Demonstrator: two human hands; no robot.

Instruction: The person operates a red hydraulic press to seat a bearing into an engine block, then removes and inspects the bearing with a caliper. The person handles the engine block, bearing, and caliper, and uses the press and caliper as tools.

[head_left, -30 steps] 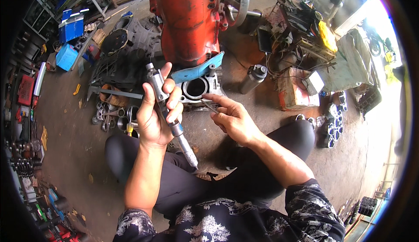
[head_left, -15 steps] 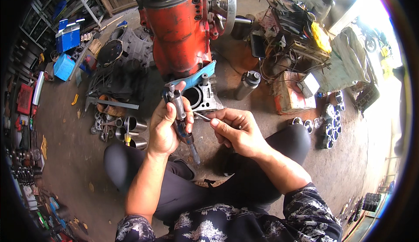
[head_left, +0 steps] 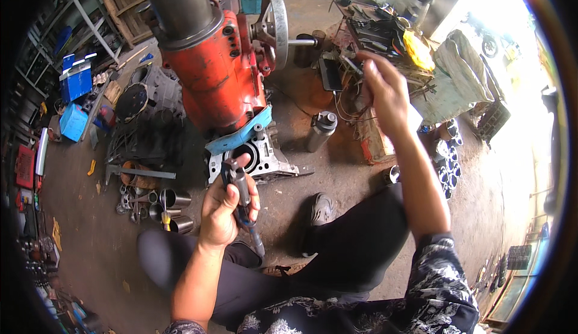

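My left hand (head_left: 224, 210) is wrapped round a long metal tool (head_left: 242, 189) with a grey cylindrical head, a dark bluish middle and a narrow grey lower end. It is held slightly tilted in front of the engine block (head_left: 265, 158). Raised at the right, my right hand (head_left: 385, 87) has its fingers closed near the tool stand. A slim metal rod (head_left: 351, 64) shows at its fingertips, partly lost against the clutter. Over the block stands a red boring machine (head_left: 220, 72), with a blue pad (head_left: 241, 132) between them.
A tool-covered stand (head_left: 379, 36) with a yellow bag (head_left: 418, 49) stands at the far right. Nearby are a phone (head_left: 330, 75) and a grey flask (head_left: 322, 130). Metal cylinder sleeves (head_left: 176, 199) and a caliper (head_left: 144, 172) lie left; several pistons (head_left: 447, 162) lie right.
My right hand has moved away from the tool in my left hand, up and right toward the stand. My left hand still grips the tool, slightly lower. The view has shifted right.
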